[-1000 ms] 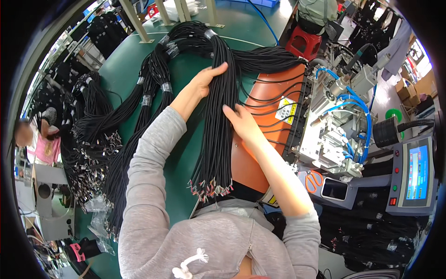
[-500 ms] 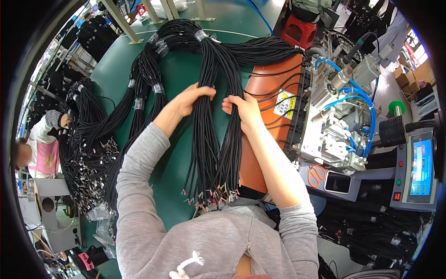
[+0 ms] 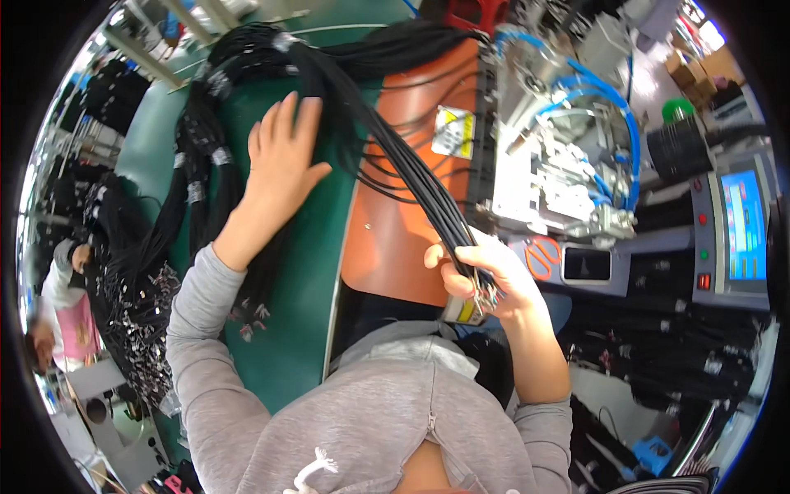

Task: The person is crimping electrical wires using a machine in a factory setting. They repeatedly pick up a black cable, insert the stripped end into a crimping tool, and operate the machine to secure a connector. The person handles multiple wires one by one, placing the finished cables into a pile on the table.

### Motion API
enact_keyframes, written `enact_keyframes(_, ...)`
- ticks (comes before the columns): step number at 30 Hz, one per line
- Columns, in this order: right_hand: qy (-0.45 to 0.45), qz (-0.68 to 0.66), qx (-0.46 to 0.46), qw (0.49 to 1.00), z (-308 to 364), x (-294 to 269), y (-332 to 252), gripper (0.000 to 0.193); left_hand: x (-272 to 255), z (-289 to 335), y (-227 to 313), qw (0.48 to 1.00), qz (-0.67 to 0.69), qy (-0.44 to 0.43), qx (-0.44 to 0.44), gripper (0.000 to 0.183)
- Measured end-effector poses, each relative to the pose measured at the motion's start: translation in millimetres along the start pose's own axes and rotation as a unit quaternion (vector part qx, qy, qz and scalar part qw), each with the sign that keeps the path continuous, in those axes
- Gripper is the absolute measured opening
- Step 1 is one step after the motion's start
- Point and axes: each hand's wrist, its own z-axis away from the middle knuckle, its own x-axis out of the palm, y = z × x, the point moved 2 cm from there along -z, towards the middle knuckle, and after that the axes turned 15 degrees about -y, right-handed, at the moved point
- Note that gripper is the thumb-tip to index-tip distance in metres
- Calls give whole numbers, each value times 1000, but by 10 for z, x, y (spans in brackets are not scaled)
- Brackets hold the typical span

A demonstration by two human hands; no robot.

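My right hand (image 3: pixel 510 276) is wrapped round a bundle of black cables (image 3: pixel 420 181) close to its ends, where short coloured wire tips stick out below the fingers. The bundle slants from the far pile of cables (image 3: pixel 247 53) down across an orange board (image 3: pixel 395 255). My left hand (image 3: pixel 278 165) is raised over the green table with its fingers spread, and nothing is in it. Beside and partly behind it hang more black cables, their wire tips (image 3: pixel 251 317) showing below the left forearm.
To the right stands a metal machine with blue air hoses (image 3: pixel 629 123) and a control panel with a lit screen (image 3: pixel 742 218). Orange scissors (image 3: pixel 543 257) and a dark-screened phone (image 3: pixel 587 263) lie near my right hand. At far left, a person (image 3: pixel 74 321) is beside heaped cables (image 3: pixel 136 329).
The cables between my hands have parted. My right hand has carried one bundle right and nearer me, gripping its ends. My left hand has let go and spread open, farther left.
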Motion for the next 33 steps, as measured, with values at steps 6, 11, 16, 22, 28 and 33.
enact_keyframes(6, 55, 146, -31, 987, 539, 82, 223, 42, 145, 0, 1301, 869, 208, 65, 443, 38)
enact_keyframes(11, 315, 388, -199, 843, 1006, -58, 96, 23, 255, -150, 1505, 831, 304, 66, 462, 31)
enact_keyframes(16, 239, 649, -213, 690, 786, -190, 14, 28, 284, -46, 1675, 831, 299, 7, 469, 22)
enact_keyframes(22, 315, 612, -263, 676, 749, -247, 65, 16, 169, -132, 1580, 800, 401, 131, 427, 22)
enact_keyframes(28, 312, 625, -310, 645, 555, -102, -8, 19, 123, -121, 1566, 821, 376, 58, 425, 25)
enact_keyframes(33, 319, 596, -418, 607, 415, -65, -33, 24, 55, -127, 1569, 827, 413, 79, 375, 19)
